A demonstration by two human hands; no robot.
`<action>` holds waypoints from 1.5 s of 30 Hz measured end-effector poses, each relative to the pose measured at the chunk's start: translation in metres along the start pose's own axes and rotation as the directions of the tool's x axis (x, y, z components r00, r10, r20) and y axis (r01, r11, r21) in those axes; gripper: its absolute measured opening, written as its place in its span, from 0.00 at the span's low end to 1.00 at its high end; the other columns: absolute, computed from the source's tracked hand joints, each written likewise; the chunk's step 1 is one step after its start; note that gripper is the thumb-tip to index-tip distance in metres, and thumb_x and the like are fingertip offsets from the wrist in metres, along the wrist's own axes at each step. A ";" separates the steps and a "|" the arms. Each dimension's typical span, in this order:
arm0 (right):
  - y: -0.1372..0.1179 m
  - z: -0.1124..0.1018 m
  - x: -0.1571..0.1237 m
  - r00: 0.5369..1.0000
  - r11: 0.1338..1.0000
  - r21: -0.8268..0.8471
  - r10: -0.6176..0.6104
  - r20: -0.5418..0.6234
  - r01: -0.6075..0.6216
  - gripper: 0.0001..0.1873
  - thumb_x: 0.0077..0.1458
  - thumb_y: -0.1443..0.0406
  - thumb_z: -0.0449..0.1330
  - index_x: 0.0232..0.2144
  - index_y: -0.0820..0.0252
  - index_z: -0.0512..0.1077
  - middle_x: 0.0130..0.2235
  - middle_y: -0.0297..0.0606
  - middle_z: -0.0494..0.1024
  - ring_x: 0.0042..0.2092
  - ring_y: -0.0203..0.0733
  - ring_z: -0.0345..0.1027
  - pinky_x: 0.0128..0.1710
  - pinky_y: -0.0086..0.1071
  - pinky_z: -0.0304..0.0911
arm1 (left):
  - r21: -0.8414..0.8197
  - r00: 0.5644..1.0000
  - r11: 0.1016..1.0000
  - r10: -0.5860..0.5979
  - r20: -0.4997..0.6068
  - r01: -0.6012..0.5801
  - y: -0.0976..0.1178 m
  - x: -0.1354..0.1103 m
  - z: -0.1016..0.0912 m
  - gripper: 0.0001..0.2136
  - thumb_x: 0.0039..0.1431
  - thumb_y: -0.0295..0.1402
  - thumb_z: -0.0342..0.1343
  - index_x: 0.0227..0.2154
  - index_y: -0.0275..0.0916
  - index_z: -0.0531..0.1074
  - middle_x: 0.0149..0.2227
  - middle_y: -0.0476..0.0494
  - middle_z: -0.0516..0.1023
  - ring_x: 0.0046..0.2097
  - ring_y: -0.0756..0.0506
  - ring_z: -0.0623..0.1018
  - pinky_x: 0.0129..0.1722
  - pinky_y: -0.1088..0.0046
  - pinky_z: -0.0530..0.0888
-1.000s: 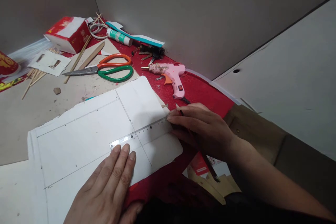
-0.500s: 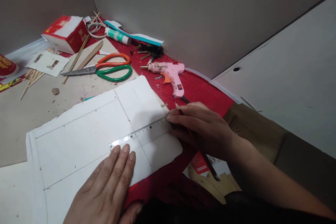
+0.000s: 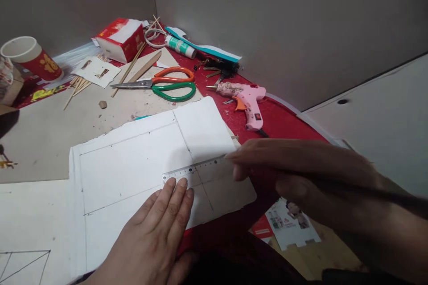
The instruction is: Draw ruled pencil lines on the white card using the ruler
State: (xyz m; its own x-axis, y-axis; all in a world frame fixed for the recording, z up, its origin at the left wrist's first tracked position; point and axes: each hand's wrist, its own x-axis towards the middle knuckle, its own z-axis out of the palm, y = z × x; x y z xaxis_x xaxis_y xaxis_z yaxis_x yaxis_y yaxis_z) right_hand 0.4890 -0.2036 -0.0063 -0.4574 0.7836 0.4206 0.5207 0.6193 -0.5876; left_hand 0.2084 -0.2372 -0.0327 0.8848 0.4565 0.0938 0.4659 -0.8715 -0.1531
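A sheet of white card with pencil-drawn lines lies on the table. Across its lower right part rests a clear ruler. My left hand lies with fingers stretched over the ruler's left end, pressing it to the card. At the other end of the ruler is my right hand, blurred by motion, its fingertips close to or on the ruler's edge. A dark pencil is held in that hand, its shaft running back to the right; its tip cannot be made out.
Scissors and a pink glue gun lie beyond the card. Further back are a glue tube, a red box, wooden sticks and a paper cup. Grey walls stand behind; printed card pieces lie lower right.
The view has swung left, so everything sits further right and the cup shows. My right hand has turned, its pencil now pointing back to the right. My left hand stays on the ruler.
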 end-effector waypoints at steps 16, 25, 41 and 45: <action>0.007 0.076 0.081 0.898 0.831 0.489 0.028 0.439 -0.265 0.08 0.59 0.69 0.57 0.28 0.59 0.64 0.27 0.28 0.66 0.29 0.31 0.59 0.30 0.27 0.59 | -0.163 0.993 0.980 -0.117 -0.001 0.115 0.005 -0.003 0.011 0.28 0.64 0.48 0.48 0.60 0.33 0.68 0.62 0.40 0.72 0.64 0.40 0.67 0.57 0.67 0.70; 0.004 0.077 0.081 0.874 0.866 0.437 0.000 0.485 -0.242 0.06 0.59 0.69 0.55 0.29 0.60 0.64 0.27 0.29 0.67 0.29 0.32 0.60 0.31 0.29 0.58 | -0.153 0.993 0.981 -0.118 -0.008 0.116 0.007 -0.004 0.015 0.30 0.65 0.50 0.46 0.59 0.32 0.68 0.62 0.39 0.72 0.62 0.39 0.69 0.60 0.67 0.66; 0.001 0.076 0.083 0.845 0.887 0.376 0.028 0.534 -0.267 0.07 0.60 0.67 0.54 0.29 0.58 0.62 0.27 0.31 0.68 0.29 0.33 0.58 0.30 0.29 0.57 | -0.140 0.992 0.984 -0.117 -0.053 0.109 0.007 -0.003 0.012 0.28 0.62 0.42 0.51 0.59 0.28 0.66 0.61 0.37 0.72 0.68 0.38 0.61 0.57 0.65 0.70; 0.001 0.076 0.082 0.852 0.885 0.379 0.035 0.523 -0.269 0.07 0.60 0.67 0.55 0.29 0.59 0.62 0.27 0.30 0.68 0.29 0.33 0.59 0.31 0.29 0.57 | -0.129 0.992 0.986 -0.116 -0.044 0.109 0.005 -0.001 0.011 0.28 0.62 0.42 0.49 0.60 0.28 0.65 0.61 0.39 0.72 0.64 0.39 0.67 0.57 0.66 0.71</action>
State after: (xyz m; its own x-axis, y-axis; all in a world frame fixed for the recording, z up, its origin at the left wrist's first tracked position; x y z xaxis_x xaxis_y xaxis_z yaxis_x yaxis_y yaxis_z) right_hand 0.3978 -0.1423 -0.0250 -0.7482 0.6630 -0.0243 0.3113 0.3185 -0.8954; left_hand 0.2098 -0.2406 -0.0441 0.8234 0.5460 0.1545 0.5543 -0.8322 -0.0135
